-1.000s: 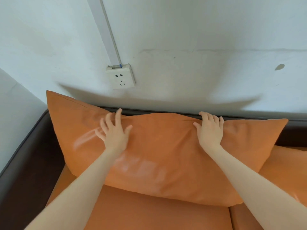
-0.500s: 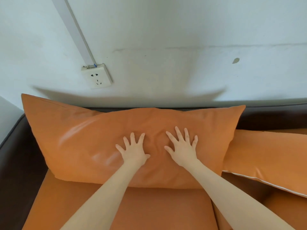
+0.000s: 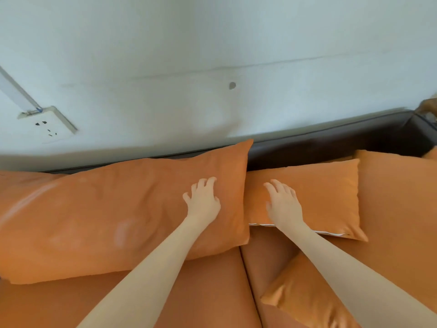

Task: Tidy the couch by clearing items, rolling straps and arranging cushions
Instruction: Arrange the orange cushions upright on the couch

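Observation:
A large orange back cushion (image 3: 106, 216) leans against the couch's dark backrest (image 3: 326, 145) on the left. My left hand (image 3: 204, 201) rests on its right end, fingers spread and slightly bent. A second orange cushion (image 3: 328, 195) with a white zipper edge lies flatter just to the right. My right hand (image 3: 282, 204) lies palm-down on its left part, fingers relaxed. Neither hand holds anything.
The orange seat cushions (image 3: 208, 294) fill the foreground. A small orange pillow (image 3: 300, 297) lies under my right forearm, and another orange cushion (image 3: 402, 209) sits at far right. A wall socket (image 3: 47, 125) is on the white wall behind the couch.
Both hands have shifted right along the couch: the left one from the big cushion's middle to its right end, the right one off it onto the neighbouring cushion. The view has swung right.

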